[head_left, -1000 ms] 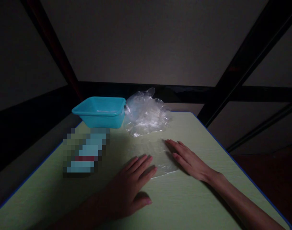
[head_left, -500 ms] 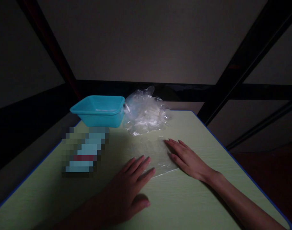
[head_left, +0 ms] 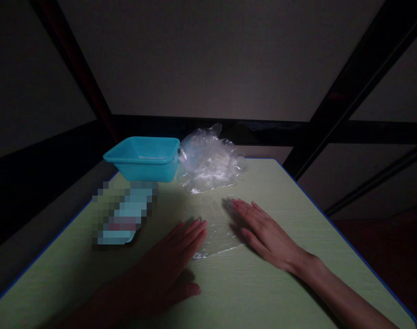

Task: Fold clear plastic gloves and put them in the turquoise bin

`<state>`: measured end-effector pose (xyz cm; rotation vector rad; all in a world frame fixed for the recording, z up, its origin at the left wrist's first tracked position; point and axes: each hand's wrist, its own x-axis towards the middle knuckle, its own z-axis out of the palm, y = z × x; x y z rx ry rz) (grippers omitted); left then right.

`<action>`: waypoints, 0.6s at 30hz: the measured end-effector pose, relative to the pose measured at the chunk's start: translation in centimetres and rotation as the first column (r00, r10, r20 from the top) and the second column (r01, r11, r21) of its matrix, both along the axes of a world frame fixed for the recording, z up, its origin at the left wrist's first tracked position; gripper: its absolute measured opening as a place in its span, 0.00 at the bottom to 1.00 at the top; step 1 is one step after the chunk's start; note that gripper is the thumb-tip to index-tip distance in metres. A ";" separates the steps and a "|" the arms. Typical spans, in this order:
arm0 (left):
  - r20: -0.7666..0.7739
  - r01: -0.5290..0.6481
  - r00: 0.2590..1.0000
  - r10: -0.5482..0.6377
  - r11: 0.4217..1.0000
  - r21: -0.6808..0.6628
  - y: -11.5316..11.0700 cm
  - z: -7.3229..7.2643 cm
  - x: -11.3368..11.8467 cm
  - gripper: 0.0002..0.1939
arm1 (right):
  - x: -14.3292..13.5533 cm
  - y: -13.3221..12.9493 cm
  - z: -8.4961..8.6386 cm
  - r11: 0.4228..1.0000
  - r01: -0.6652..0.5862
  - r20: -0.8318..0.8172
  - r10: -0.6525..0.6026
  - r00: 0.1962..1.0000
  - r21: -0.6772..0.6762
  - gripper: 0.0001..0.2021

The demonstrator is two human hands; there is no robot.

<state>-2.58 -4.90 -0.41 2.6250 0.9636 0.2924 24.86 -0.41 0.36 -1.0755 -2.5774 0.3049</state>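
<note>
A clear plastic glove lies flat on the table, its cuff edge toward me and its finger shapes faint at the far end. My left hand is open at its left side, palm down, fingers straight and thumb apart. At the right side of the glove, my right hand is also open, with its fingertips over the glove's far right part. Whether either hand presses on the plastic or hovers just above, I cannot tell. Behind the glove sits a crumpled heap of clear plastic gloves.
A turquoise plastic basin stands at the back left, beside the heap. In front of it lies a blurred-out flat object, light blue with a reddish band. The pale green table has a blue edge, and a wall rises behind it.
My left hand has shifted slightly left and its fingers have drawn together. The right hand has moved a little, its fingertips apparently lifted. The glove stays flat.
</note>
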 end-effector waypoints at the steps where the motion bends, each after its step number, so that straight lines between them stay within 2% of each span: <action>1: -0.006 0.012 1.000 -0.012 1.000 -0.007 -0.1 -0.1 0.0 0.44 | -0.5 -0.5 0.2 0.999 -0.046 0.006 0.046 0.999 -0.008 0.27; 4: -0.022 0.031 0.999 -0.031 0.999 -0.008 -0.4 -0.5 0.2 0.45 | -1.9 -1.6 0.4 0.984 -0.168 0.049 0.171 0.984 -0.067 0.29; 6: -0.044 0.031 0.999 -0.031 0.999 -0.009 -0.6 -0.8 0.3 0.46 | -2.4 -2.0 0.3 0.973 -0.196 0.096 0.208 0.973 -0.121 0.30; 10: -0.096 0.017 0.995 -0.021 0.999 -0.039 -0.7 -0.9 0.2 0.47 | -2.4 -2.0 0.0 0.964 -0.192 0.167 0.223 0.960 -0.183 0.32; 18: -0.120 -0.005 0.993 -0.003 0.998 -0.060 -1.2 -0.3 -0.6 0.45 | -2.3 -2.0 0.1 0.962 -0.191 0.201 0.230 0.952 -0.195 0.33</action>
